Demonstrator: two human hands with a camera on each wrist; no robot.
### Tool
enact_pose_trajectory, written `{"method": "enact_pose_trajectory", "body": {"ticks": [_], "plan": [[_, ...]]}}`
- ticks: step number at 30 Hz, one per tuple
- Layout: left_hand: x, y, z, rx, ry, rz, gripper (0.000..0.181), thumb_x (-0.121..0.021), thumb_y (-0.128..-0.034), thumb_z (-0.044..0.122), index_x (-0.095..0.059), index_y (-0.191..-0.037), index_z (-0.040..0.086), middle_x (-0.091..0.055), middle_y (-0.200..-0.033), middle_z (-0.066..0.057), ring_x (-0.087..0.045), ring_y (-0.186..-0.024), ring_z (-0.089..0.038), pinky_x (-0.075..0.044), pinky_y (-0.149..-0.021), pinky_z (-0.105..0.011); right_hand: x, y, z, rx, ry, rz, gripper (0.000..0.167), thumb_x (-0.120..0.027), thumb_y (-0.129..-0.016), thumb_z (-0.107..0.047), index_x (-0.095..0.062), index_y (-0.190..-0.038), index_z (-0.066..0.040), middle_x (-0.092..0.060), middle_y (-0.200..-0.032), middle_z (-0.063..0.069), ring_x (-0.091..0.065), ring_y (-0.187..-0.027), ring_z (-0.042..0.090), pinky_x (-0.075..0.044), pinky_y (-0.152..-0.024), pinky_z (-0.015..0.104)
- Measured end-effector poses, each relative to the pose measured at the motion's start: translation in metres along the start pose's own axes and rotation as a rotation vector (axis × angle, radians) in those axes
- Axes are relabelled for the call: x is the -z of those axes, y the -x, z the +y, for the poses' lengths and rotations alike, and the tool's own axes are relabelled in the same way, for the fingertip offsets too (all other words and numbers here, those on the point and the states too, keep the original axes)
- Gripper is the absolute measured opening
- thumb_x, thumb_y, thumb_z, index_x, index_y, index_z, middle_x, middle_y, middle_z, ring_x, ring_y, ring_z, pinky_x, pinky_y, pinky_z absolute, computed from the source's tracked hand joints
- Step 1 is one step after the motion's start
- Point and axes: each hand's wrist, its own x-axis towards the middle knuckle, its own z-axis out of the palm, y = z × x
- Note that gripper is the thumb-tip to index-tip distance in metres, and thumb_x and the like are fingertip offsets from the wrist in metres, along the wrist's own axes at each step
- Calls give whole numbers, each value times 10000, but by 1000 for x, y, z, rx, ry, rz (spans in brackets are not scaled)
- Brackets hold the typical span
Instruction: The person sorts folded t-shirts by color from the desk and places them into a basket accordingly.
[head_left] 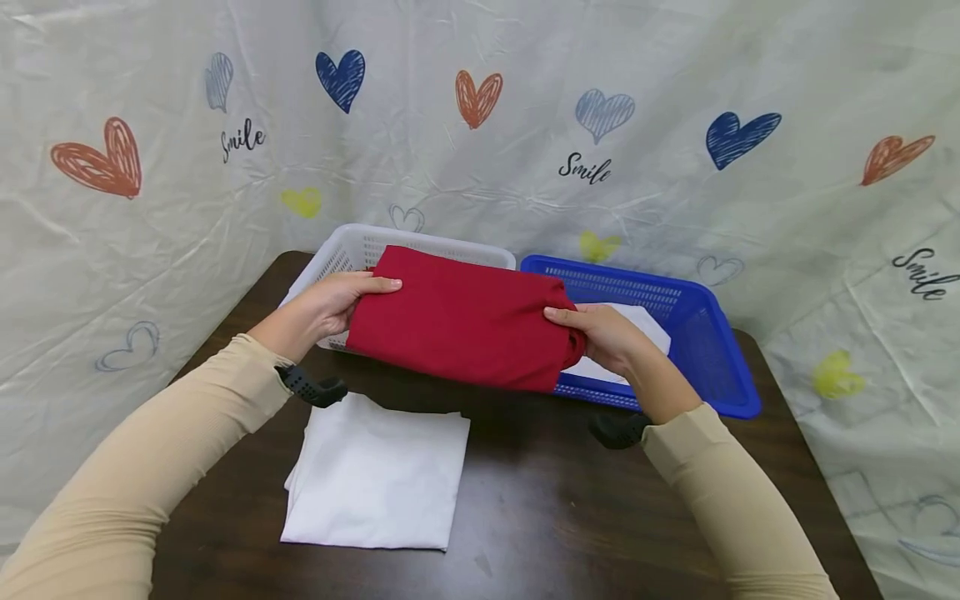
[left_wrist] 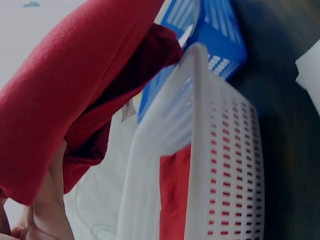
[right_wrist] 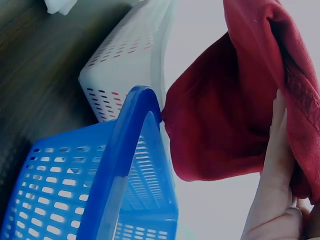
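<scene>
A folded red cloth [head_left: 465, 321] is held up above the baskets, stretched between both hands. My left hand [head_left: 330, 302] grips its left end, thumb on top and fingers beneath. At the other end my right hand [head_left: 607, 333] pinches the cloth the same way, where its layers curl. Below it on the left stands a white plastic basket [head_left: 341, 250]; another piece of red cloth [left_wrist: 175, 195] shows inside it in the left wrist view. A blue plastic basket [head_left: 697, 333] stands to the right, with a white cloth [head_left: 645, 325] inside.
A folded white cloth [head_left: 378, 479] lies on the dark wooden table [head_left: 555, 508], in front of the white basket. Behind the table hangs a pale curtain [head_left: 480, 167] printed with hearts. Black bands sit on both wrists.
</scene>
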Motion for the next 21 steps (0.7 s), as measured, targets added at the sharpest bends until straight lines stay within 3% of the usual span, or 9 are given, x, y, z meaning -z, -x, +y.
{"method": "enact_pose_trajectory", "body": {"ticks": [8, 21], "plan": [[10, -9, 7, 1, -23, 13, 255, -595, -991, 266, -503, -1198, 150, -717, -894, 44, -739, -789, -153, -632, -707, -346, 0, -16, -10, -6, -16, 2, 167, -582, -1008, -292, -691, -1013, -165, -743, -881, -63, -725, -791, 82, -592, -787, 237], [23, -19, 25, -38, -56, 82, 514, -631, -966, 310, -411, -1379, 99, -658, -969, 18, -721, -796, -155, -632, -706, -336, -6, -40, -25, -17, -10, 22, 308, -563, -1015, -310, -584, -1199, -63, -731, -862, -72, -718, -750, 68, -588, -765, 217]]}}
